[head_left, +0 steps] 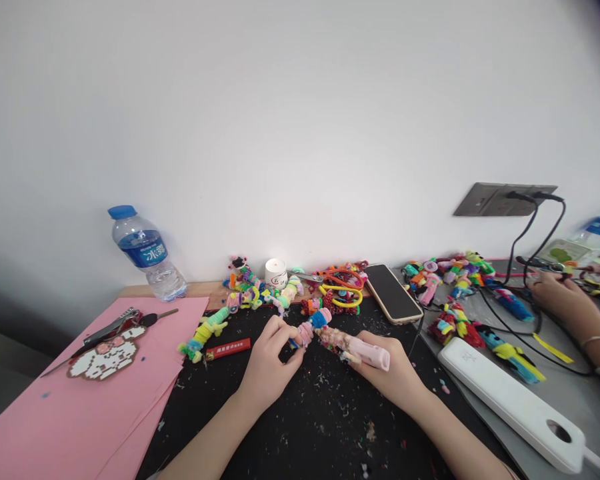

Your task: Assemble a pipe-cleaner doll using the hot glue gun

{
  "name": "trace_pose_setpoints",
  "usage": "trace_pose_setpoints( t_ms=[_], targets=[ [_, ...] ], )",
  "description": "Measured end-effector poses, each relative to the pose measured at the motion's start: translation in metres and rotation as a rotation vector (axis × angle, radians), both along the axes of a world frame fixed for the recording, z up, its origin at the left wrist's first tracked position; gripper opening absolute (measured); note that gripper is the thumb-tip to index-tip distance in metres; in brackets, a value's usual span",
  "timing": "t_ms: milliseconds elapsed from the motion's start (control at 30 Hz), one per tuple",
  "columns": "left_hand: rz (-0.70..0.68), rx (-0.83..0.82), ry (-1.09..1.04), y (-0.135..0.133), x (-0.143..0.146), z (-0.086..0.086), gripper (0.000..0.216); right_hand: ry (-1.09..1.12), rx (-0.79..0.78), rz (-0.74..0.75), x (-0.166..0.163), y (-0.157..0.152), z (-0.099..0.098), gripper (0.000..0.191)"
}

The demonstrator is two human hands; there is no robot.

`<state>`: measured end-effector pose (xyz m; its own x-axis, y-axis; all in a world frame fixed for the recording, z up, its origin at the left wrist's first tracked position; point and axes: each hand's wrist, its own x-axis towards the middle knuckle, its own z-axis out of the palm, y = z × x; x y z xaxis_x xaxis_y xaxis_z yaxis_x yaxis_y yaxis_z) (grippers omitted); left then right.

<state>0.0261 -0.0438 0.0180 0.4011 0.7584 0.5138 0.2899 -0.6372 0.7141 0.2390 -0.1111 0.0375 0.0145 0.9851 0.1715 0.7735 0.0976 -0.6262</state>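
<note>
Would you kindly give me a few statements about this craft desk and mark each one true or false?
1. The right hand holds a pink pen-shaped tool. True.
2. The left hand pinches a small pink and blue fuzzy figure at the tool's tip. True.
3. The water bottle lies on its side on the pink paper. False: it stands upright on the wooden strip behind the paper, by the wall.
4. The phone lies screen up with a dark screen. True.
5. The white power strip sits left of the person's hands. False: it lies to their right, on the grey surface.
</note>
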Motion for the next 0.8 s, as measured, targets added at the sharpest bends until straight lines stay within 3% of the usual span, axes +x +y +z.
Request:
trace_pose_setpoints(
  t_ms=[800],
  targets=[
    [-0.029, 0.134, 0.106, -0.0009, -0.0024, -0.0041, 0.02, 0.06, -0.033, -0.049, 0.0024, 0.0007, -0.0042, 0.031]
  ],
)
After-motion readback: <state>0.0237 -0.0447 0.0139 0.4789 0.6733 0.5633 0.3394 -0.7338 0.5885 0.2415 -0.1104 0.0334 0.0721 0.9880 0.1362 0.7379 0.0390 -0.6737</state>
